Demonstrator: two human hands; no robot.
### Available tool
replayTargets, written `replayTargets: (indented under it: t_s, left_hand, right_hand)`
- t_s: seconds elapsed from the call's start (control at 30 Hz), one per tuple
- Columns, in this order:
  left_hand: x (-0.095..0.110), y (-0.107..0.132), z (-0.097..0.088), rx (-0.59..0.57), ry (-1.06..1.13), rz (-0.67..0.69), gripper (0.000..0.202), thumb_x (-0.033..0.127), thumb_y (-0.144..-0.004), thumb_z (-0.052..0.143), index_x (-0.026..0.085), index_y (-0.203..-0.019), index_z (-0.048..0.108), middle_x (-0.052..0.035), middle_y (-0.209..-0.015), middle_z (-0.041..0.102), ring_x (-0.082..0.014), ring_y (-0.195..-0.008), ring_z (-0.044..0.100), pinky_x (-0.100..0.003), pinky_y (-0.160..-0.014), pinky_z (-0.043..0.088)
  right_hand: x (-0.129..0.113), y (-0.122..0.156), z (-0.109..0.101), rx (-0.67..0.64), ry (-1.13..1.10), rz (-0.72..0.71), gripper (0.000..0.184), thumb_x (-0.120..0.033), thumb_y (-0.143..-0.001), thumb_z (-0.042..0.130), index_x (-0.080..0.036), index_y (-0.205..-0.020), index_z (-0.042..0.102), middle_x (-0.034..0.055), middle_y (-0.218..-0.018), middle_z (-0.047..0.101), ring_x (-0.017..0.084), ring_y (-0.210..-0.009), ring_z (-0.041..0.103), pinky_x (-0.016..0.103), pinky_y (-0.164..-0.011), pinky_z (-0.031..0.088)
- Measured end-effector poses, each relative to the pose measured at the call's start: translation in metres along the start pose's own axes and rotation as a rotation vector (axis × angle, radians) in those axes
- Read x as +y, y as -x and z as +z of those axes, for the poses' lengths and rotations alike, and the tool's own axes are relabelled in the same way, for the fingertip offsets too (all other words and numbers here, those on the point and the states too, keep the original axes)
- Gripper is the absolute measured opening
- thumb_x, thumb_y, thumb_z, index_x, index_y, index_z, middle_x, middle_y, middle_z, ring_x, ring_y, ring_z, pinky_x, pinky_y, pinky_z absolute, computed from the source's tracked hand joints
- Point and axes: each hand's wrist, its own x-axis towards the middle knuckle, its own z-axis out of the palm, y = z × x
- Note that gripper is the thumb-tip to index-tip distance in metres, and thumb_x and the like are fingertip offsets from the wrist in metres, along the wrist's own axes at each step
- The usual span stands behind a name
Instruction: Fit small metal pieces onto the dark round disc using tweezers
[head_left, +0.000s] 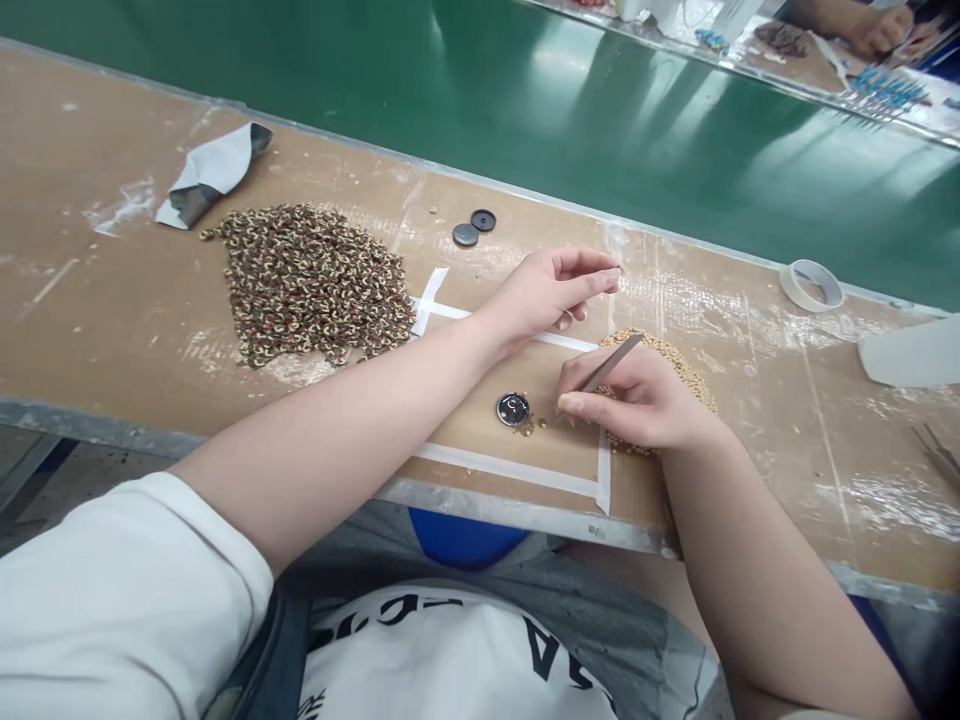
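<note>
Gripping a pair of slim tweezers (615, 361), the right hand (634, 395) is resting right of centre in the frame, while the left hand (551, 290) is hovering above it with fingers bent and tips close together; whether those tips are pinching anything, I cannot tell. One small round dish (499, 414) with a silvery rim is sitting on the desk (112, 330) near the centre, just left of the tweezers, and is holding something dark and glossy with paler marks too small to make out. A few tan bits (527, 428) are lying just beside its lower right edge. One white container (915, 352) is standing at the right edge, its contents not showing. Two round black discs (484, 220) are lying side by side at the upper centre. Two heaps are spreading across the desk: one of brown-and-cream pieces (315, 285) at left of centre, the other of small tan pieces (686, 375) partly hiding behind the right hand; both are holding too many pieces to count. White tape strips (517, 468) are framing the area around the dish. One roll of tape (790, 290) is lying at the upper right, and one crumpled sheet (214, 165) is resting at the upper left. Beyond, in the top right corner, another person's hand (881, 30) is showing near several blue pieces (889, 90).
</note>
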Motion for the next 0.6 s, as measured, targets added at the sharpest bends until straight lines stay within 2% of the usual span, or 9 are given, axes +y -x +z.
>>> replayTargets:
  t_s: [0.3, 0.6]
  left_hand:
    - [0.0015, 0.0008, 0.0014, 0.009, -0.005, -0.010, 0.015, 0.022, -0.088, 0.078, 0.015, -0.100, 0.072, -0.0042, -0.095, 0.074, -0.0014, -0.054, 0.050, -0.017, -0.049, 0.033]
    - [0.0021, 0.0011, 0.0017, 0.014, -0.033, -0.017, 0.018, 0.023, -0.087, 0.079, 0.015, -0.101, 0.073, -0.0045, -0.094, 0.074, -0.0018, -0.055, 0.049, -0.018, -0.050, 0.034]
  right_hand:
    - [0.0039, 0.0030, -0.0010, -0.088, -0.080, 0.025, 0.020, -0.034, -0.096, 0.072, -0.018, -0.086, 0.076, 0.0056, -0.085, 0.077, 0.014, -0.071, 0.068, 0.025, -0.066, 0.054]
    - [0.0029, 0.0022, -0.0007, -0.105, -0.059, 0.061, 0.024, -0.041, -0.096, 0.070, -0.019, -0.087, 0.078, 0.0065, -0.085, 0.078, 0.016, -0.071, 0.070, 0.027, -0.068, 0.058]
